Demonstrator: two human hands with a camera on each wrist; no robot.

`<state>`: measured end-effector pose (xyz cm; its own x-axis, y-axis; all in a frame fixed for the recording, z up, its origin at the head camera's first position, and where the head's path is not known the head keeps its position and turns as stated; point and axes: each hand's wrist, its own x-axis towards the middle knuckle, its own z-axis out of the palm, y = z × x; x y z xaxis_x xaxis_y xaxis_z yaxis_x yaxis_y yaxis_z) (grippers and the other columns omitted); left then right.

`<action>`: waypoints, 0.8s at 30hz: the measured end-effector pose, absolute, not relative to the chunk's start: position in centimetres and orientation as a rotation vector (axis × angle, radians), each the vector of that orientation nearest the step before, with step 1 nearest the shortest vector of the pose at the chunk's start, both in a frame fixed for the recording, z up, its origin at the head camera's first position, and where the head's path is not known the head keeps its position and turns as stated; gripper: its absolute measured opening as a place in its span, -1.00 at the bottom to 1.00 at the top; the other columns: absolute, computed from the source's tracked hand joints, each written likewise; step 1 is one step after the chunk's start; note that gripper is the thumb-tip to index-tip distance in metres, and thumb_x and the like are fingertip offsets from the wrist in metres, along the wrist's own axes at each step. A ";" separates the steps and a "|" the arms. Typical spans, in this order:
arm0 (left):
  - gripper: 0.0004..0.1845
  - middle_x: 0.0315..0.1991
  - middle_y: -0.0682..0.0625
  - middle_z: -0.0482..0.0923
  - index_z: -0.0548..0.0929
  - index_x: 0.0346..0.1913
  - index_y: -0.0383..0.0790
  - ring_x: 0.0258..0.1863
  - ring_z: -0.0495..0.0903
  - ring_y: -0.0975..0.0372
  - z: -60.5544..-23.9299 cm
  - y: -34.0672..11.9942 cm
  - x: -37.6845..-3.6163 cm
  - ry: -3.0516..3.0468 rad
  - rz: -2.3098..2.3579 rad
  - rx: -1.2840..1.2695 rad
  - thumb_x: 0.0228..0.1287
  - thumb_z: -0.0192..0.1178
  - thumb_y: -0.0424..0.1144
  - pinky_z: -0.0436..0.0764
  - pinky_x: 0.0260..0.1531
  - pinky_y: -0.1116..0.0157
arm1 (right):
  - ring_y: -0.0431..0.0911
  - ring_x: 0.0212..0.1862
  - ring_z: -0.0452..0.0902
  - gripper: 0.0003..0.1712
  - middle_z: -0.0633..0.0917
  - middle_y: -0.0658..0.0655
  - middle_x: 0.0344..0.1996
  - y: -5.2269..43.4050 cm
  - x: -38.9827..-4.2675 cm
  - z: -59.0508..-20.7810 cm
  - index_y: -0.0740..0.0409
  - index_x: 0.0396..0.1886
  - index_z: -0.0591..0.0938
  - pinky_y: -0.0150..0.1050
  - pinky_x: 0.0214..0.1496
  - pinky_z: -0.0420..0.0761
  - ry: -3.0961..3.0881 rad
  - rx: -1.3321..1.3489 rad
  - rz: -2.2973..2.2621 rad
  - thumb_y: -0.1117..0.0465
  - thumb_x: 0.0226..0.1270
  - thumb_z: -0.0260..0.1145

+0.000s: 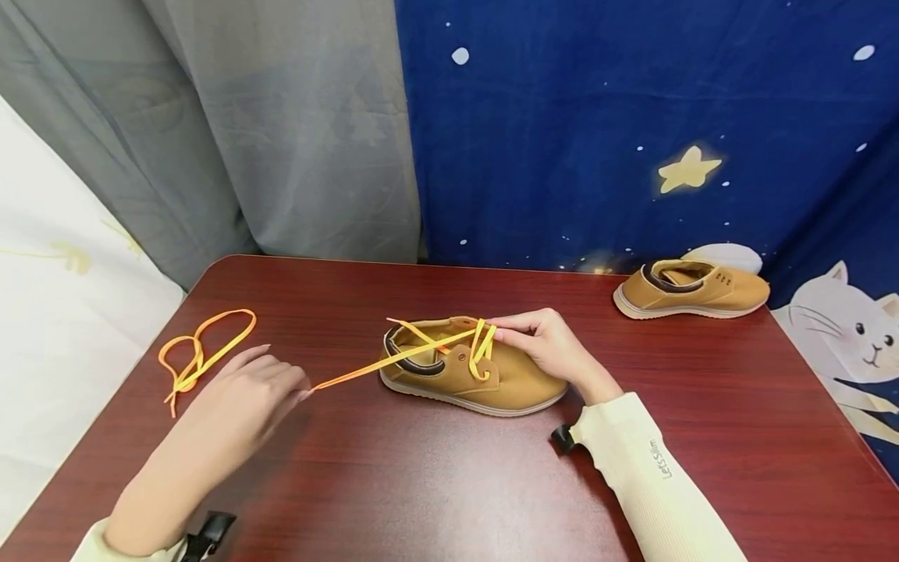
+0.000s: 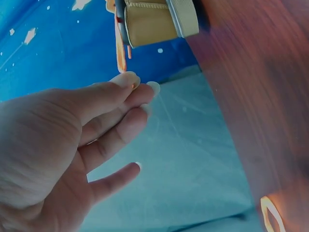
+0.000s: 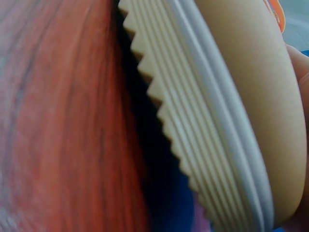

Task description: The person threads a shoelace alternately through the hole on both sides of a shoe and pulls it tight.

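Observation:
A tan shoe [image 1: 470,375] lies on the dark red table [image 1: 435,484], heel toward the left. A yellow lace [image 1: 393,361] runs through its eyelets. My left hand [image 1: 298,390] pinches the lace's free end and holds it taut, out to the left of the shoe. My right hand [image 1: 500,332] pinches the lace strands at the top of the shoe. In the left wrist view, thumb and forefinger [image 2: 137,84] meet below the shoe's heel [image 2: 154,19]. The right wrist view shows only the ribbed sole [image 3: 207,121] close up.
A second tan shoe [image 1: 691,289] without a lace stands at the table's far right. A loose yellow lace [image 1: 200,355] lies coiled near the left edge. Grey and blue starred curtains hang behind the table.

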<state>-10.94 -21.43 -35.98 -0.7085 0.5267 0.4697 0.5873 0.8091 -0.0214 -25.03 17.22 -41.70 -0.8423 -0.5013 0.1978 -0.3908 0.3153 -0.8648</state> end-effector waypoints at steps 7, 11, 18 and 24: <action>-0.39 -0.56 0.39 0.33 0.50 -0.49 0.09 -0.45 0.42 0.37 -36.5 -23.1 -10.0 -2.514 -0.226 -0.823 0.60 -0.45 0.20 0.40 0.04 0.25 | -0.40 -0.01 0.68 -0.74 0.81 0.11 -0.07 17.2 -25.3 -41.8 0.11 0.02 0.78 -0.45 0.05 0.63 2.494 -0.843 -1.539 0.21 0.38 0.38; -0.41 -0.55 0.39 0.35 0.51 -0.50 0.08 -0.48 0.39 0.40 -36.3 -23.9 -9.3 -2.482 -0.243 -0.839 0.62 -0.39 0.19 0.37 -0.05 0.36 | -0.40 -0.03 0.68 -0.74 0.81 0.11 -0.06 17.1 -25.2 -41.7 0.11 0.02 0.78 -0.45 0.01 0.64 2.490 -0.823 -1.531 0.20 0.39 0.37; -0.39 -0.54 0.38 0.46 0.57 -0.48 0.06 -0.48 0.43 0.41 -36.6 -25.2 -8.1 -2.469 -0.254 -0.780 0.59 -0.36 0.23 0.39 -0.21 0.35 | -0.40 -0.03 0.68 -0.74 0.82 0.10 -0.07 17.1 -25.2 -41.6 0.09 0.02 0.78 -0.44 0.00 0.64 2.490 -0.828 -1.516 0.19 0.40 0.36; -0.66 -0.57 0.44 0.31 0.51 -0.52 0.15 -0.51 0.29 0.52 -37.4 -24.6 -8.4 -2.623 -0.205 -0.750 0.47 0.15 0.08 0.38 -0.41 0.39 | -0.39 -0.03 0.69 -0.74 0.81 0.11 -0.06 17.4 -25.1 -41.7 0.10 0.02 0.78 -0.42 0.01 0.65 2.466 -0.820 -1.543 0.20 0.39 0.37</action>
<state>-8.40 -24.59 -37.41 -0.7746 0.4748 0.4178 0.5340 0.8449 0.0299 -25.11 17.36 -41.66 -0.8463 -0.5017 0.1792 -0.3806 0.3340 -0.8623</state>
